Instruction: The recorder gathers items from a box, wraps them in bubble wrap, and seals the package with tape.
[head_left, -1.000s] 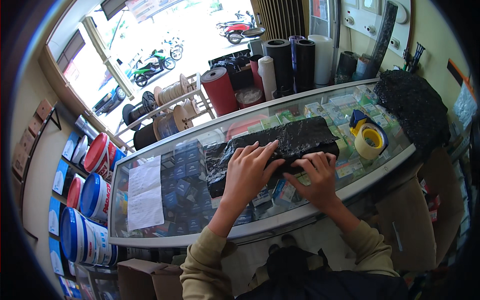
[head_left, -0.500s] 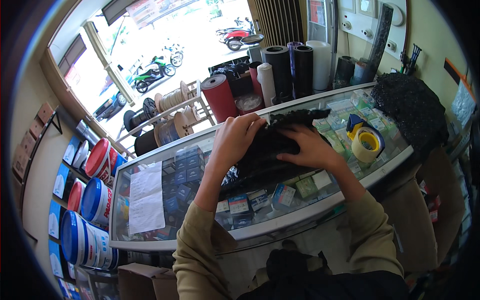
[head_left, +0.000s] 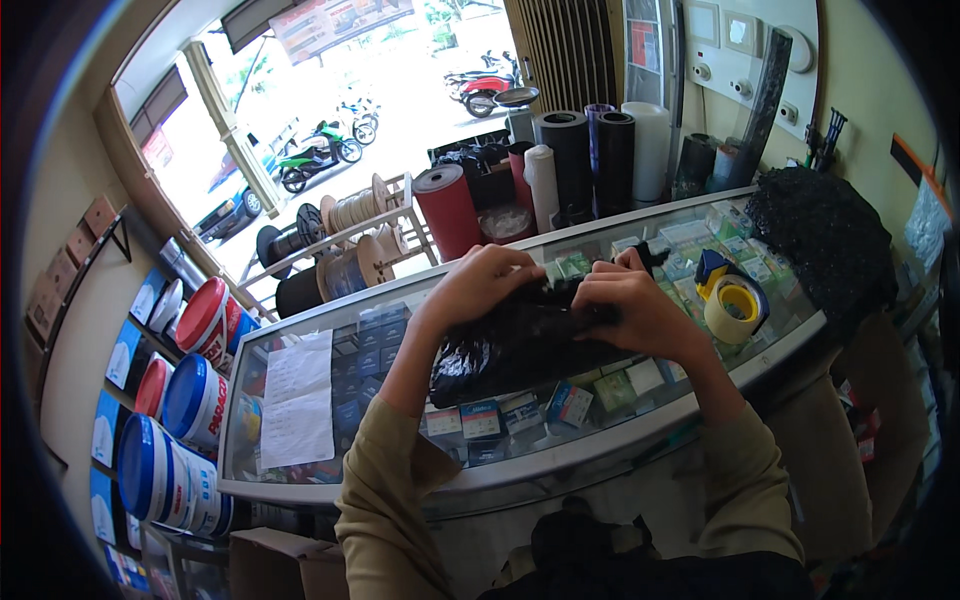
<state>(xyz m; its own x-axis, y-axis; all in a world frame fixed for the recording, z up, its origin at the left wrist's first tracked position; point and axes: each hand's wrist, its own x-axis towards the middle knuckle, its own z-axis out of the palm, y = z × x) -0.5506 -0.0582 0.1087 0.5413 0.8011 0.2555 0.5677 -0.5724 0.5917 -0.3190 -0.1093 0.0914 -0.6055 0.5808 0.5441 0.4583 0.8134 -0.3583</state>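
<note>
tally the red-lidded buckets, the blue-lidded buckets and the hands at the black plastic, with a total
Red-lidded buckets: 2
Blue-lidded buckets: 2
Hands at the black plastic: 2
Total: 6

Black plastic bundle (head_left: 505,355), glossy, wrinkled, oblong; lying lengthwise on glass counter (head_left: 290,490), far edge ragged.
</note>
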